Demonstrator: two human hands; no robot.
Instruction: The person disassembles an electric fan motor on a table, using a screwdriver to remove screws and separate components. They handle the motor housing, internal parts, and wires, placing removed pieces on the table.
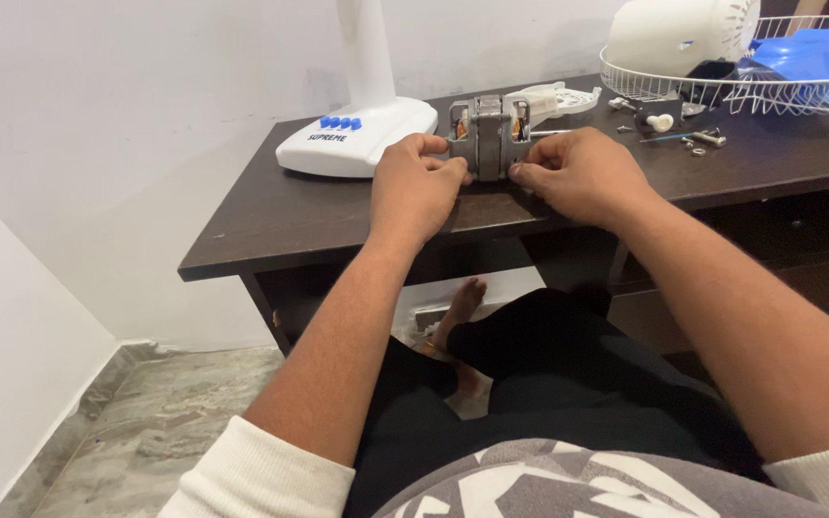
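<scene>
Two hands grip a grey motor at the front edge of a dark table. Left hand and right hand fingers pinch its sides, hiding its lower part. Behind it, a white fan base; right, a wire guard, cut off; small screws blur together.

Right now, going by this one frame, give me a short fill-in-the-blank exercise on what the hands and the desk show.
1. Both hands, the left hand and the right hand, grip the metal ____ between them.
2. The fan base carries a row of ____ buttons.
3. The wire guard lies on the desk at its far ____ corner.
4. Loose screws lie ____ the right hand.

Missing words: motor; blue; right; beyond
</scene>
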